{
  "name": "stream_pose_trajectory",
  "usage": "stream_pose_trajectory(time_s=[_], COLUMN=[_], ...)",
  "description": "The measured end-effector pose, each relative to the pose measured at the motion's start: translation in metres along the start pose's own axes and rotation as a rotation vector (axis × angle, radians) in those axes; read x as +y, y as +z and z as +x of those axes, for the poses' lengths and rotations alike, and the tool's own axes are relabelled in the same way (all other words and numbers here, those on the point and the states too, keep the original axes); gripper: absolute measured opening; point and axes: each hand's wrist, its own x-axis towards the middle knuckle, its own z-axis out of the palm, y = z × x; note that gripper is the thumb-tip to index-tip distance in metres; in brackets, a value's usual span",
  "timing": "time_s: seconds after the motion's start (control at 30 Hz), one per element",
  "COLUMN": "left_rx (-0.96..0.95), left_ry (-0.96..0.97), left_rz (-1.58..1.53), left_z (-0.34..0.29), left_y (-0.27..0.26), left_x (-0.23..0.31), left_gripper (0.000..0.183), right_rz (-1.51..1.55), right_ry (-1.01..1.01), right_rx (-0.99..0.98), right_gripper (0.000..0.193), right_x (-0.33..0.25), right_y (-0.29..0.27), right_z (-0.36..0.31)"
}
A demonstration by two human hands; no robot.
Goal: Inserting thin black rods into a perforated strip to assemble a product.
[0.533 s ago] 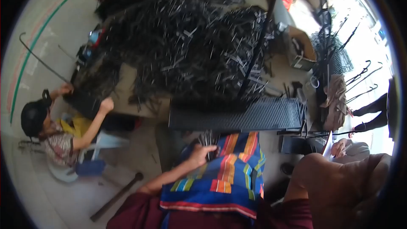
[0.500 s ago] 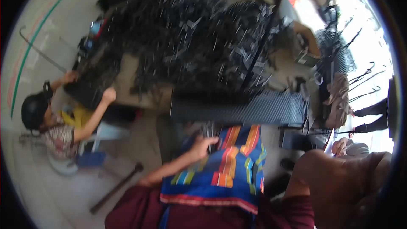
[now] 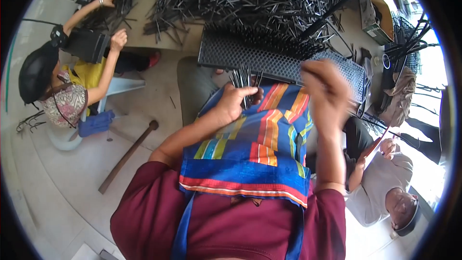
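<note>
My left hand (image 3: 230, 104) is closed around a bundle of thin dark sticks (image 3: 244, 77), their ends poking up past the fingers above my lap. Close in front of it lies a long black perforated rack (image 3: 224, 58), with many dark sticks standing along its far side. My right hand (image 3: 329, 91) is raised near the rack's right part and smeared by motion, so its fingers cannot be read. A blue apron (image 3: 236, 172) with orange and green stripes covers my lap.
A big heap of loose dark strips (image 3: 240, 2) covers the table beyond the rack. A black pole (image 3: 337, 7) slants over it. An open cardboard box (image 3: 377, 21) is far right. People sit at left (image 3: 65, 98) and right (image 3: 385, 183). A wooden stick (image 3: 127, 158) lies on the floor.
My right hand has come up from the lower right to beside the rack. My left hand keeps its bundle of sticks. The view has tilted down, and the person at left has stretched out an arm.
</note>
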Motion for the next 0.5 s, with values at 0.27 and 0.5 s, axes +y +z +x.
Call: stream_pose_trajectory(time_s=[0.27, 0.5], left_rx=[-0.066, -0.046], left_ry=[0.03, 0.074], left_rz=[-0.065, 0.048], left_z=[0.003, 0.006], left_y=[0.003, 0.007], left_x=[-0.001, -0.001], left_gripper=[0.015, 0.012], right_rz=[0.447, 0.432], right_ry=[0.744, 0.723], right_rx=[-0.137, -0.237], right_gripper=[0.02, 0.005], right_x=[0.137, 0.135], right_y=[0.094, 0.091], right_z=[-0.036, -0.028])
